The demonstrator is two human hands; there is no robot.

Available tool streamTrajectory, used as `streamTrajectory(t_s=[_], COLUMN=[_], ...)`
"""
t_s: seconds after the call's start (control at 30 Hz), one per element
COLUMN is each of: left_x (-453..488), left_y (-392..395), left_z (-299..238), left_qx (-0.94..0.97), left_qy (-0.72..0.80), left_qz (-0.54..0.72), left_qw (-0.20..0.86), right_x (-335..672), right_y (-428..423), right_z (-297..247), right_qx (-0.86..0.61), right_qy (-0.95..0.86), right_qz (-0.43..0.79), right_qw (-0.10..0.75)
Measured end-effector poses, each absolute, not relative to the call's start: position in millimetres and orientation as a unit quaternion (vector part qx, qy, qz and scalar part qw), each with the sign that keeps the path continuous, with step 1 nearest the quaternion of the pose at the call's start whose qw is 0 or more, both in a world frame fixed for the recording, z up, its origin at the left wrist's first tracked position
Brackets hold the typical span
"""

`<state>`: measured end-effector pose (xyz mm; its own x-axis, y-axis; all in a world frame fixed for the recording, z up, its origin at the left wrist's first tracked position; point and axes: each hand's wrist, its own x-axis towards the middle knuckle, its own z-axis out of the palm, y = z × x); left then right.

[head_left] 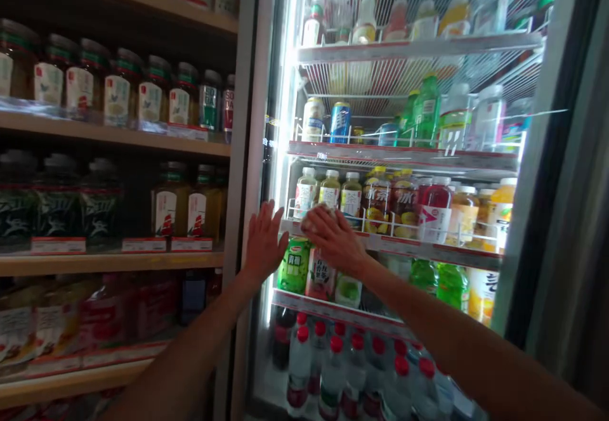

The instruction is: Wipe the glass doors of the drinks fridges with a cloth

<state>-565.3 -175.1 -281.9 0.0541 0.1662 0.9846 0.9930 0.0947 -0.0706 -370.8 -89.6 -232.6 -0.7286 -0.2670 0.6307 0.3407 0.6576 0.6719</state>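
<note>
My left hand is spread flat, fingers up, against the left frame of an open drinks fridge. My right hand reaches inside at the third shelf, its fingers curled over the top of a bottle with a pink and white label. A green-labelled bottle stands just left of it. What the right fingers grip is partly hidden by the hand.
The fridge shelves hold rows of juice and tea bottles, cans and red-capped water bottles at the bottom. Wooden shelves on the left carry jars and dark bottles. The fridge door stands open on the right.
</note>
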Motion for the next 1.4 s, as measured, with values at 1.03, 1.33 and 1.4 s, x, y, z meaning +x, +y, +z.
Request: streamTrajectory(t_s=[1.03, 1.33, 1.4], left_x=[-497, -487, -470], left_y=[-112, -111, -114], left_z=[-211, -209, -202], left_qx=[-0.507, -0.51, -0.532], left_qy=[-0.462, -0.445, -0.413], left_qz=[-0.485, -0.516, -0.534], left_qw=[0.541, 0.525, 0.511], right_x=[-161, -192, -227], right_y=[-35, -25, -35], right_z=[-204, -149, -151], right_qx=[-0.24, -0.294, -0.269], right_qy=[-0.657, -0.552, -0.614], right_qz=[-0.466, -0.391, -0.392], right_qw=[0.542, 0.675, 0.63])
